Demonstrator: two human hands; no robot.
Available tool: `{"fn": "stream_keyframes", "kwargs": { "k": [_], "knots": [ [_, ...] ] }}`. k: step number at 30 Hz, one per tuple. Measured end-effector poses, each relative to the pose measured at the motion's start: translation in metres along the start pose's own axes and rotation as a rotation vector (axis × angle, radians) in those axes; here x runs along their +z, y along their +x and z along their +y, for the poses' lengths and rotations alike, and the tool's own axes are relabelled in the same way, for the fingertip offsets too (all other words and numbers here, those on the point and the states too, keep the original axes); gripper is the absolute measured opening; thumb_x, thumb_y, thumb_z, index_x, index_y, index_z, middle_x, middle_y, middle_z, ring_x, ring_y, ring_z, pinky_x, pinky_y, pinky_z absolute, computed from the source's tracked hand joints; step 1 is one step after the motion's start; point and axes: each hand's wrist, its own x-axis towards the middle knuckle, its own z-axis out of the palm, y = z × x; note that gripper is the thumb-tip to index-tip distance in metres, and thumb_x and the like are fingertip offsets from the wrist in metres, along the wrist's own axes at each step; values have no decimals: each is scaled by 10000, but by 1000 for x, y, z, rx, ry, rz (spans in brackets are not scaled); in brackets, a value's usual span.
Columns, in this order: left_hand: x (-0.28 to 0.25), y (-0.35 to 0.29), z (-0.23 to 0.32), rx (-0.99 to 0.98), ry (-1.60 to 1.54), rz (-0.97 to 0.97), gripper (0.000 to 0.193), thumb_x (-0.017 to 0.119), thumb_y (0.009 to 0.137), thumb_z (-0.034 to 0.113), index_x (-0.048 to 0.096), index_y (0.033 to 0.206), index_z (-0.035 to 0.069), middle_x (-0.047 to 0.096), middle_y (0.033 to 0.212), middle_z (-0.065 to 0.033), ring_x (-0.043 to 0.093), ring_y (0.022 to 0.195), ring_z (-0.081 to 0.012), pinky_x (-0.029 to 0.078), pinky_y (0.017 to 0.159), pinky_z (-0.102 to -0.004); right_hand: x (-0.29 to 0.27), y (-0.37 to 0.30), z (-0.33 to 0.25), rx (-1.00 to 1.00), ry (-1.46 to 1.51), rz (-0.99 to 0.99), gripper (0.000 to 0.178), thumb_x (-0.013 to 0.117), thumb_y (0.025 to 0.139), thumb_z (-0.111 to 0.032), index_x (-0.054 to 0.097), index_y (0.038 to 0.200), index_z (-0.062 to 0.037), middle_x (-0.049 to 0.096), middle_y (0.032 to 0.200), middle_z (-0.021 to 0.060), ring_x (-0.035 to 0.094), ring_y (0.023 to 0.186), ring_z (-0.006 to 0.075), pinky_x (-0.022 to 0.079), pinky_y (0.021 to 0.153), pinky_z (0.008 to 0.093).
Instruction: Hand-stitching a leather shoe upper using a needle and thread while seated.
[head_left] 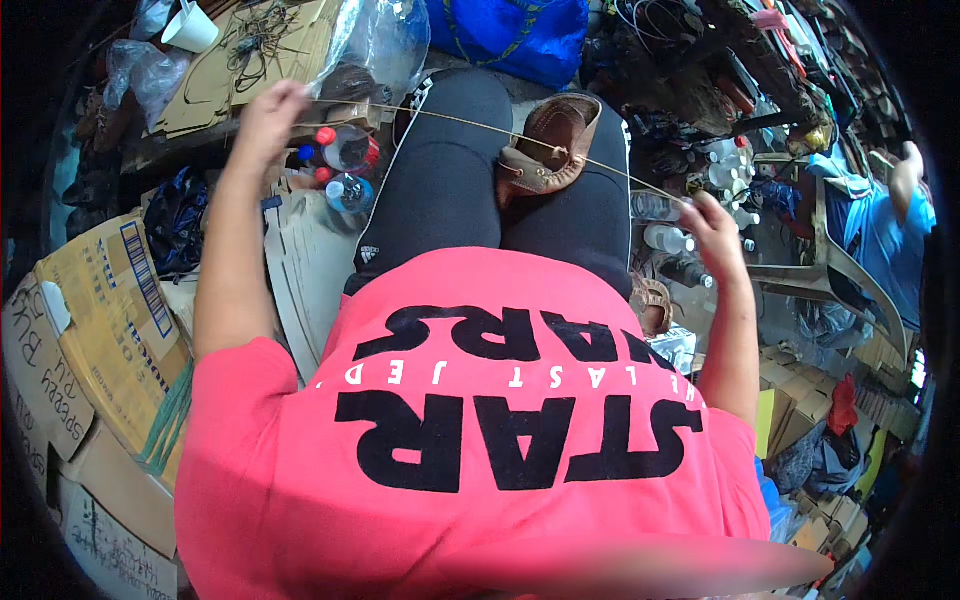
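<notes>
Grip on each side pinched onto thin tan cord (pixel 470 122): left hand (pixel 272 118) one side, right hand (pixel 715 228) other, arms spread, cord near taut. Brown shoe (pixel 540 128) between thighs of black trousers (pixel 440 170), cord crossing it, seemingly threaded; exact path too small to tell. Judged partway: cord apparently in shoe, drawn out; long lengths left unworked, no finished knot visible. Plastic bottles (pixel 349 192) both sides; blue bag (pixel 545 40) beyond.

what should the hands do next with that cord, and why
Probably ease the left hand and right hand inward toward the brown shoe between them: the cord runs nearly straight between the widely spread hands, so there seems little slack to draw.
</notes>
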Motion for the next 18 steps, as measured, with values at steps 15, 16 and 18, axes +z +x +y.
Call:
{"fn": "stream_keyframes", "kwargs": {
  "k": [15, 16, 18],
  "knots": [
    [177, 17, 181, 659, 118, -548, 394, 733, 714, 212, 599, 1048, 51, 602, 1088, -141, 585, 998, -290, 460, 853, -366, 47, 49, -112, -459, -63, -151, 118, 645, 771, 22, 666, 865, -47, 604, 881, 68, 626, 822, 175, 496, 711, 274],
    [181, 22, 182, 701, 202, -547, 359, 736, 710, 210, 615, 1005, 47, 608, 1066, -142, 601, 953, -283, 473, 817, -365, 49, 50, -115, -437, -67, -173, 110, 640, 777, 27, 654, 862, -41, 570, 863, 51, 594, 813, 152, 475, 712, 263],
    [184, 28, 185, 635, 204, -667, 316, 737, 711, 207, 626, 953, 38, 625, 1001, -136, 613, 889, -263, 479, 780, -355, 51, 50, -119, -414, -69, -196, 101, 636, 782, 31, 643, 858, -35, 536, 846, 35, 562, 804, 129, 453, 714, 253]
  ]
}}
